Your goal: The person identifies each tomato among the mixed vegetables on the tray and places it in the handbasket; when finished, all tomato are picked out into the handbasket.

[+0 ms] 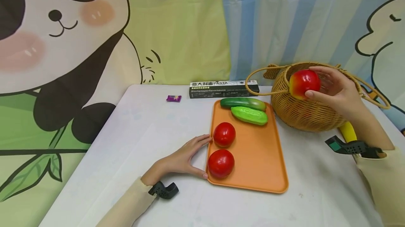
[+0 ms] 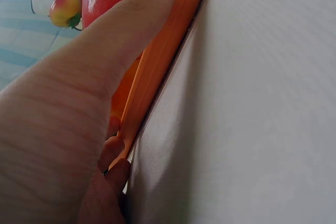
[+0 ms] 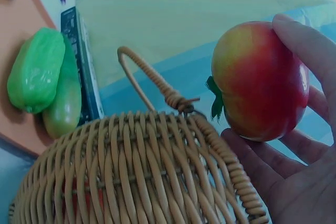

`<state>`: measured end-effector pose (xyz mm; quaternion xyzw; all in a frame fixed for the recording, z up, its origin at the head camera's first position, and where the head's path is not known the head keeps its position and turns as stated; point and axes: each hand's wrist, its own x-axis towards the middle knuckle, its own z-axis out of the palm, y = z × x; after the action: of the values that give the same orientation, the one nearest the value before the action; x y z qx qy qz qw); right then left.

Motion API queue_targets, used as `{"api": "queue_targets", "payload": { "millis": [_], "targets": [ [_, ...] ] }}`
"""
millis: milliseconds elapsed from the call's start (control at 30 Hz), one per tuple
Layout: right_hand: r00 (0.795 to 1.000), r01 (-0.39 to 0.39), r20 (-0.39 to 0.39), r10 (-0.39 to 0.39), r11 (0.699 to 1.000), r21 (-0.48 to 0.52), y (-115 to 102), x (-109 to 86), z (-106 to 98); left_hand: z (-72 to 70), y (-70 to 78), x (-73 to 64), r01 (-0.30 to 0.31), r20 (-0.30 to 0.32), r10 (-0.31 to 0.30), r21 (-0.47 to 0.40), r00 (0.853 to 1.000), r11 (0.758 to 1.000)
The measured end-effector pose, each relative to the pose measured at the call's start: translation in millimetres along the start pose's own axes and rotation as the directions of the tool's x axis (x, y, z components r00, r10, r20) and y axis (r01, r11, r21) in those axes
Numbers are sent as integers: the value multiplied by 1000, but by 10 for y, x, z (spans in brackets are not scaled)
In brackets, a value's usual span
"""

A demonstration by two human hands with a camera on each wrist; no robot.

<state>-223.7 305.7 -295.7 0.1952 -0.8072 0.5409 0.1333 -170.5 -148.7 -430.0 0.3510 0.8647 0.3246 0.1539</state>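
The right hand point(image 1: 343, 95) grips a red-and-yellow fruit point(image 1: 303, 84), its fingers and thumb curled round it, at the mouth of the wicker basket point(image 1: 305, 116). The orange tray point(image 1: 256, 156) lies leftward and nearer the person. The fruit is roundish, with no clear long axis; its green leaf point(image 3: 215, 99) points away from the palm. The left hand point(image 1: 183, 156), farther off, touches the tray's left edge, fingers spread and gripping nothing, beside two red fruits point(image 1: 224, 134).

A glossy red-yellow fruit point(image 1: 303, 84) is held near the wicker basket point(image 1: 305, 117).
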Motion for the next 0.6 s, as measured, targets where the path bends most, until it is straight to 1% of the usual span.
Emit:
{"api": "queue_targets", "payload": {
  "millis": [67,167,400,600],
  "targets": [
    [1000,-26,-1,26,999,-48,17,19,-21,0,-2,3,-6,-2,6,4,1000,1000],
    [999,-51,5,51,996,-76,40,47,-53,-3,2,4,-15,-5,15,4,1000,1000],
    [996,-84,7,84,992,-92,93,111,-100,-9,14,3,-20,-7,20,2,1000,1000],
    [985,-169,18,173,977,-129,130,185,-109,-9,15,-1,-9,-5,9,1,1000,1000]
  ]
}}
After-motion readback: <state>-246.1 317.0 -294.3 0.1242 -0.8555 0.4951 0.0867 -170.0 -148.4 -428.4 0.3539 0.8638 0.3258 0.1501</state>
